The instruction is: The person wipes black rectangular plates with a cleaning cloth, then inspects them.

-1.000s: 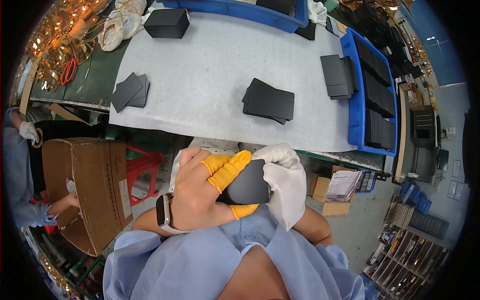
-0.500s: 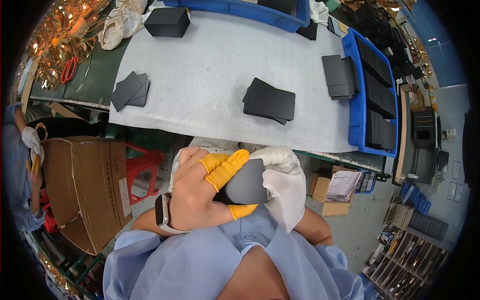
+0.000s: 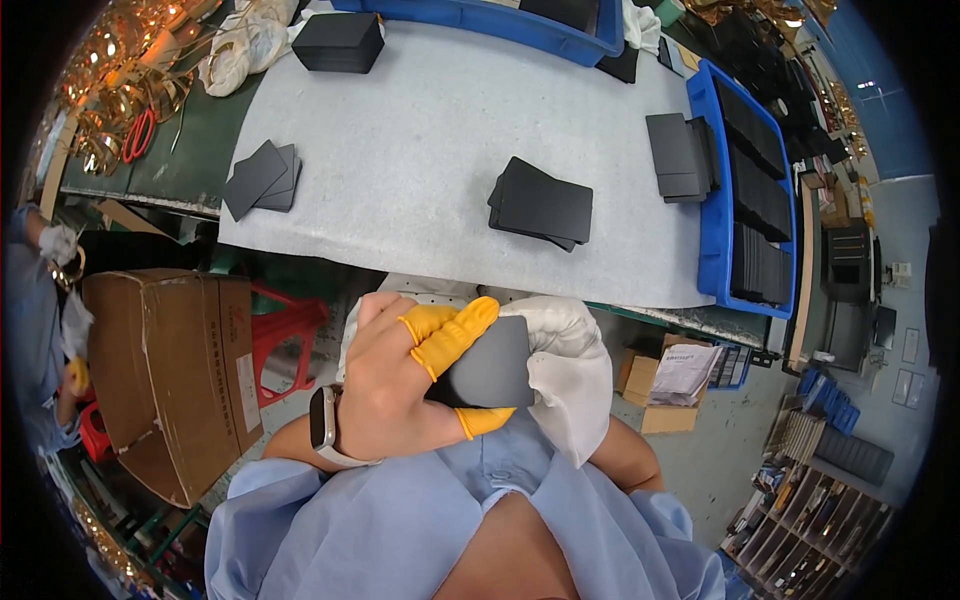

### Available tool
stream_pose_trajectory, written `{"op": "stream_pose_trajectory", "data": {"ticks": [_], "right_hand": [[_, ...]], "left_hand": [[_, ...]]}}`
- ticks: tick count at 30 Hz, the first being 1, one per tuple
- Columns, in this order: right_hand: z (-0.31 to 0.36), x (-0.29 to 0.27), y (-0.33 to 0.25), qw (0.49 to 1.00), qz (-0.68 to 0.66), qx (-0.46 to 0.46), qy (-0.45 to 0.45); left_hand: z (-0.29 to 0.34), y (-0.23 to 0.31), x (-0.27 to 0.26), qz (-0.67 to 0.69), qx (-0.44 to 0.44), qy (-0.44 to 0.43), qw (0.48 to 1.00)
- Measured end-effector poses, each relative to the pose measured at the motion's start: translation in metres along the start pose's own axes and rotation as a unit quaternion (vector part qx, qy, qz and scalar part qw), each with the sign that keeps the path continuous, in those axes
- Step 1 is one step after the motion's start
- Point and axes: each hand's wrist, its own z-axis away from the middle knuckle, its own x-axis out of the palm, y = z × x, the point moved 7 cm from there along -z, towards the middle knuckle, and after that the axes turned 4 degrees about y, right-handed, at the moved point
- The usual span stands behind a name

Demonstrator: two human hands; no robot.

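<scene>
Black card [image 3: 490,365] sits at lower centre, its long axis tilted up-right, pinched by the left hand [image 3: 400,385]; the right hand [image 3: 565,350] presses a white cloth [image 3: 575,385] against its right edge.

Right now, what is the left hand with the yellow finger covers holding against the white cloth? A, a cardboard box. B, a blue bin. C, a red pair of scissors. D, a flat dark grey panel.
D: the left hand grips a flat dark grey panel with its yellow-covered fingers, pressed against the white cloth over the right hand.
</scene>
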Motion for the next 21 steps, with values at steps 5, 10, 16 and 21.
{"op": "stream_pose_trajectory", "data": {"ticks": [5, 10, 16, 21], "right_hand": [[-0.003, 0.003, -0.003, 0.999, -0.032, -0.008, -0.043], [-0.004, 0.006, -0.004, 0.993, 0.016, -0.055, 0.101], [-0.012, -0.005, -0.002, 0.979, 0.125, -0.031, 0.157], [-0.011, -0.005, -0.002, 0.978, 0.132, -0.011, 0.161]], "left_hand": [[0.0, 0.001, -0.002, -0.003, 0.007, -0.008, 1.0], [0.001, 0.004, 0.0, -0.039, 0.02, -0.022, 0.999], [0.003, 0.002, 0.005, -0.061, 0.023, -0.026, 0.998], [0.005, 0.002, 0.006, -0.047, 0.027, -0.028, 0.998]]}}
